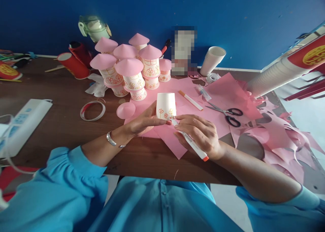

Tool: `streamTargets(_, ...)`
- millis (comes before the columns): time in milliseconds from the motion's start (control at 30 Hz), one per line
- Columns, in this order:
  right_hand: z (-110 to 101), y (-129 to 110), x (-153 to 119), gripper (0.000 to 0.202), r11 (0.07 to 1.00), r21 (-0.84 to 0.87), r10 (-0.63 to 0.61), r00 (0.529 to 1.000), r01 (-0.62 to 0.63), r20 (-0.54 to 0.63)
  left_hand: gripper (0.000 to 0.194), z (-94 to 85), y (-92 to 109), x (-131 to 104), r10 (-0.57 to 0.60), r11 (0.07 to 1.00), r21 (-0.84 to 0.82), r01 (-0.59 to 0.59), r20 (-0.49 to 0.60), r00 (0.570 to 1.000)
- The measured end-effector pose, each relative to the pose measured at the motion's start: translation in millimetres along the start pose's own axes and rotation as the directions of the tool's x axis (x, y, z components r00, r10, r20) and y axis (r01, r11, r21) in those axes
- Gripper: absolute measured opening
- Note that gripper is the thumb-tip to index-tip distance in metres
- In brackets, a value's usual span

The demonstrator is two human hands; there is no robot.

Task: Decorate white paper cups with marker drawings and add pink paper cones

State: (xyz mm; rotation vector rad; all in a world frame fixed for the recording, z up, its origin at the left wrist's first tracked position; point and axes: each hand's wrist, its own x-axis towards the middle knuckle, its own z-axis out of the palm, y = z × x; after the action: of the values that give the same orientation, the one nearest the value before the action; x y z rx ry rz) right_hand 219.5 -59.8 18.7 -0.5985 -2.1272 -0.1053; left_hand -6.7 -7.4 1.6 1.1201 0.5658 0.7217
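Observation:
A white paper cup (166, 103) with red and yellow flowers drawn along its lower part is upside down in my left hand (144, 121), whose fingers close around its side and rim. My right hand (199, 132) grips a white marker (191, 144) with an orange-red end; its tip meets the cup near the lower right flowers. Pink paper (152, 132) lies under both hands. On that paper, to the right of the cup, rests a second marker (191, 100) with an orange cap.
Decorated cups with pink cone roofs (129, 67) stand stacked behind. Scissors (225, 113), a glue tube (203, 92) and pink scraps (281, 134) lie right. Stacked white cups (212, 61) lean at the wall. A tape roll (92, 111) and white power strip (26, 125) are left.

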Motion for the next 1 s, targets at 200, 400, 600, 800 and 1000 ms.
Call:
streamTargets(200,2,-2,-4,0.024,0.998,0.051,-0.024,0.999,0.023,0.027,0.077,0.4,-1,-1,0.001,0.999,0.045,-0.001,-0.001,1.0)
streamTargets(400,1,0,-4,0.029,0.995,0.093,-0.025,0.999,0.023,0.021,0.083,0.0,-4,0,-0.013,0.998,0.059,0.015,-0.03,0.999)
streamTargets(600,-6,3,3,0.027,1.0,0.006,0.001,0.999,0.0,-0.049,0.072,-1.9,-2,0,0.008,1.0,-0.023,-0.008,0.002,1.0)
streamTargets(800,-4,1,4,0.03,0.999,0.041,0.007,1.0,-0.005,-0.03,0.073,-3.9,-4,-1,0.012,0.998,-0.063,-0.01,0.023,1.0)
streamTargets(1000,-4,1,3,0.028,0.999,0.035,0.011,1.0,-0.011,-0.025,0.068,-5.5,-7,-1,0.021,0.997,-0.07,-0.018,0.041,0.999)
